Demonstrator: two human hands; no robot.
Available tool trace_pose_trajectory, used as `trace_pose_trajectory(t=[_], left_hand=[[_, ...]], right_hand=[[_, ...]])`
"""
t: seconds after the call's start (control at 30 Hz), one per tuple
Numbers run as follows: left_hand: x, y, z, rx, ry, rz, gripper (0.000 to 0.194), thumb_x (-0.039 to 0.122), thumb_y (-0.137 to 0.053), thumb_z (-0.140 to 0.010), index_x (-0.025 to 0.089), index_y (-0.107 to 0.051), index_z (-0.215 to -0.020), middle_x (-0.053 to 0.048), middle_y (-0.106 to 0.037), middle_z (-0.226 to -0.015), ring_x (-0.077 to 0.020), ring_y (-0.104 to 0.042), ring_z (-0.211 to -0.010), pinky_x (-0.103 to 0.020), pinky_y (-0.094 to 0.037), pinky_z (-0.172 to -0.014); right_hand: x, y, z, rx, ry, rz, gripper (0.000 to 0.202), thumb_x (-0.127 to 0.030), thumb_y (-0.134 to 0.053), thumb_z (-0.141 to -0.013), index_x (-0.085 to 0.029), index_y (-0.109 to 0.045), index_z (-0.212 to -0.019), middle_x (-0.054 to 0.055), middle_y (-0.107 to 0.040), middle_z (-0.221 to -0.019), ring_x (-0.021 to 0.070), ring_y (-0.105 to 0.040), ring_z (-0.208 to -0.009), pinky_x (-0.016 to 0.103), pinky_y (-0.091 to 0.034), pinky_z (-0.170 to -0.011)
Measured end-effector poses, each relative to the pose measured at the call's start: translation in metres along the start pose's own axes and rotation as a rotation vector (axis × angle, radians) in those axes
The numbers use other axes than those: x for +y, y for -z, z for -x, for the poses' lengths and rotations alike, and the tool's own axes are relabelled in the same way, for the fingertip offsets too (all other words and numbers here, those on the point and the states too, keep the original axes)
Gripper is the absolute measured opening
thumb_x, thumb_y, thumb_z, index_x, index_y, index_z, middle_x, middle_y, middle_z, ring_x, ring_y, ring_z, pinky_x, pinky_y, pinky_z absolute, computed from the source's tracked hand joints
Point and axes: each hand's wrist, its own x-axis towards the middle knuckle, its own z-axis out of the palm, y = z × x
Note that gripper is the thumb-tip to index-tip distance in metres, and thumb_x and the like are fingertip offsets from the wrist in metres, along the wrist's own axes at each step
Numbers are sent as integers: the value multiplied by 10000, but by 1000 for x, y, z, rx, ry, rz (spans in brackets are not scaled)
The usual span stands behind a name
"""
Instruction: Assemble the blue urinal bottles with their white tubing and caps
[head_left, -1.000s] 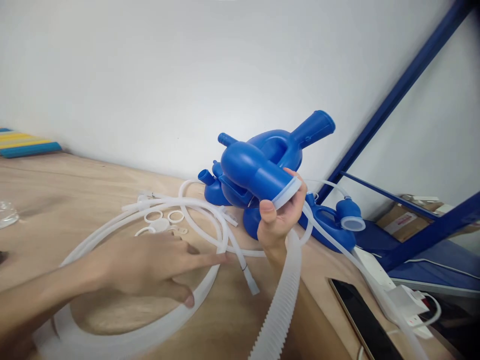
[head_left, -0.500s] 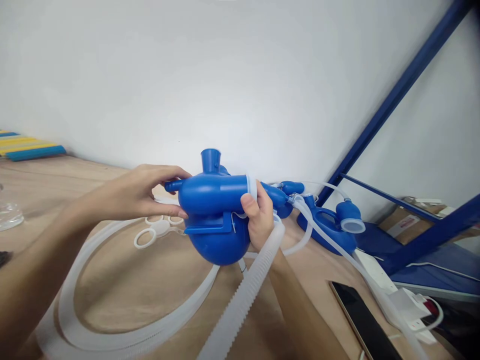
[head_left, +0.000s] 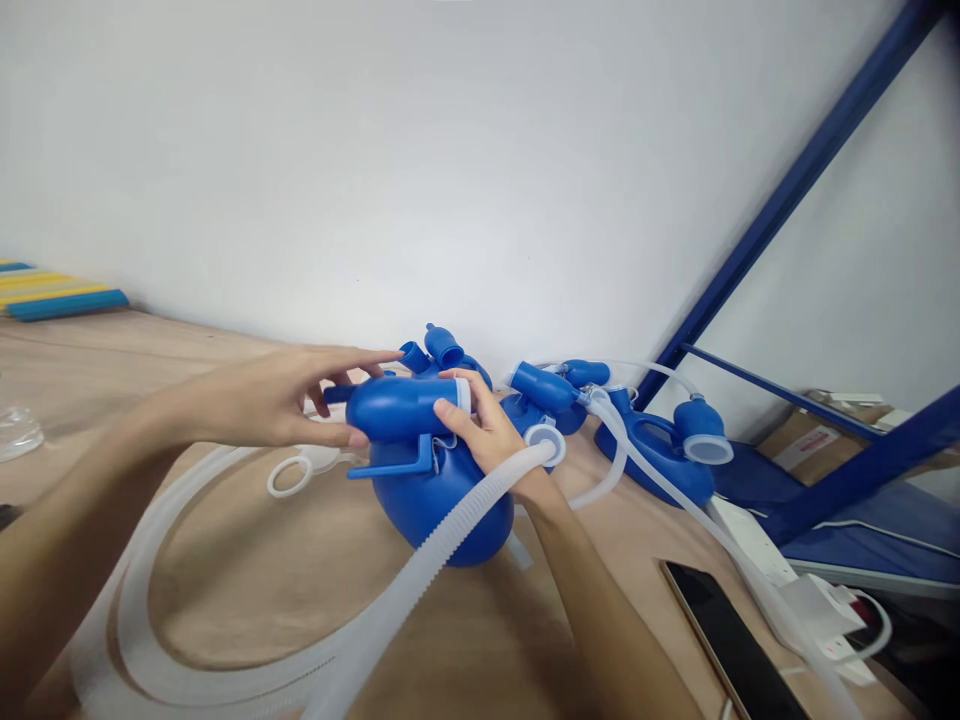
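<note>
A blue plastic bottle (head_left: 457,505) with a handle stands tilted at the middle of the table. Over it, a rounded blue cup-like piece (head_left: 397,408) with a white rim lies sideways between my hands. My left hand (head_left: 300,395) grips its rounded left end, thumb below and fingers above. My right hand (head_left: 484,420) is closed round its rimmed right end. A white corrugated hose (head_left: 457,525) with a ring-shaped end passes by my right wrist and across the bottle's front.
More blue bottles (head_left: 652,460) and pieces stand behind and to the right. A phone (head_left: 727,640), a white power strip (head_left: 750,540) and a blue metal frame (head_left: 795,180) are at the right. White rings (head_left: 290,477) and coiled hose lie left of centre.
The blue piece and bottle have tilted, and the bottle's upright spout has tipped back. Both hands have moved with them, slightly left and down at the right hand. More blue pieces show behind.
</note>
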Motion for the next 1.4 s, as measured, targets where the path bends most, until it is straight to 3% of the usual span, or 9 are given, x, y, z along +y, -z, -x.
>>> trace_pose_trajectory(t=[0.1,0.23,0.67,0.9,1.0,1.1,1.2,1.3,1.4], left_hand=[[8,-16,-8,-50,-18,-68,929,688,-695,-830,294,-407,-1620,-113,-561,-1544,-334,-638,-1246,-362,-572,-898],[19,-28,-17,-98,-30,-150,824,581,-711,-829,269,-488,-1558,-94,-646,-1434,-322,-656,-1205,-407,-514,-1009],[14,-28,-22,7,-156,-72,657,575,-702,-821,233,-586,-1371,-69,-730,-1215,-271,-707,-1015,-331,-522,-866],[5,-26,-23,2,-56,26,758,625,-688,-832,279,-512,-1483,-72,-687,-1359,-292,-690,-1143,-319,-546,-900],[9,-20,-21,16,-27,28,764,647,-706,-816,279,-533,-1462,-68,-698,-1338,-281,-702,-1106,-313,-555,-882],[9,-14,-18,81,33,-3,819,724,-688,-793,263,-545,-1455,-73,-731,-1248,-273,-718,-1001,-311,-558,-810],[1,-5,-16,164,108,-91,878,796,-655,-771,259,-546,-1457,-81,-754,-1166,-288,-720,-929,-322,-543,-756],[-9,6,-12,217,152,-199,875,816,-630,-773,263,-554,-1448,-90,-765,-1129,-312,-720,-933,-340,-524,-770],[-13,16,-4,211,158,-269,867,813,-610,-783,241,-569,-1434,-87,-760,-1145,-310,-714,-946,-335,-507,-782]], right_hand=[[1,-3,2,-49,-10,14,447,-536,-665,-932,-298,-516,-1280,20,-636,-1188,201,-661,-1037,358,-550,-927],[-1,-4,5,-79,6,63,459,-490,-778,-850,-288,-518,-1170,3,-642,-1107,198,-672,-1000,364,-565,-896],[1,-14,-1,55,-100,-367,687,-316,-983,-511,-279,-476,-972,11,-726,-1127,162,-699,-792,262,-582,-623],[0,-12,-3,78,-68,-498,636,-386,-955,-608,-291,-425,-947,-71,-618,-855,117,-602,-633,258,-564,-565],[1,-9,-3,66,-50,-457,737,-425,-944,-637,-316,-462,-1183,-5,-656,-1085,144,-684,-770,312,-620,-698],[8,-8,-3,217,12,-272,1081,-482,-917,-671,-373,-235,-1503,129,-526,-1439,286,-682,-1164,527,-604,-954],[14,-9,0,443,242,240,846,-442,-865,-762,-329,-428,-1477,155,-399,-1561,368,-446,-1454,660,-404,-1169],[12,-15,0,285,470,611,359,-436,-784,-872,-300,-701,-1193,111,-513,-1500,367,-358,-1503,628,-302,-1244],[6,-28,-11,55,488,643,418,-505,-736,-923,-286,-694,-1276,113,-629,-1413,336,-457,-1439,566,-361,-1221]])
